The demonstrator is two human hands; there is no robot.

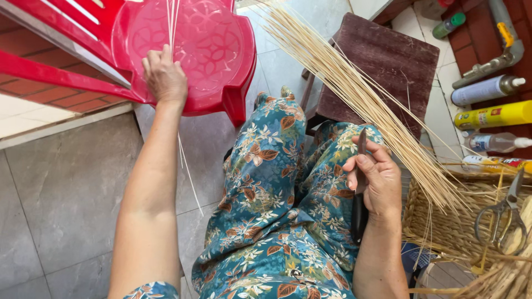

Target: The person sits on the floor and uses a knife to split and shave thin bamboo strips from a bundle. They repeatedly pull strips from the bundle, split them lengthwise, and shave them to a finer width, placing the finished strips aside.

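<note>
The left hand [164, 76] reached out to the seat of a red plastic chair [213, 50]. Its fingers pinched a few thin pale sticks [173, 22] there, and the sticks ran down past the wrist toward the grey tile floor [66, 188]. The right hand [376, 177] rested over the lap, in flowered blue cloth [266, 194]. Its fingers were curled tight around a dark knife [360, 182] that pointed up.

The thin sticks looked very light and bendy, and they could likely snap if bent hard. A pinch near the top end seemed the best place to hold them.

A big bundle of sticks [360, 94] leaned across a brown stool [382, 61] into a woven basket [443, 221]. Scissors [504, 216] lay on the basket.
</note>
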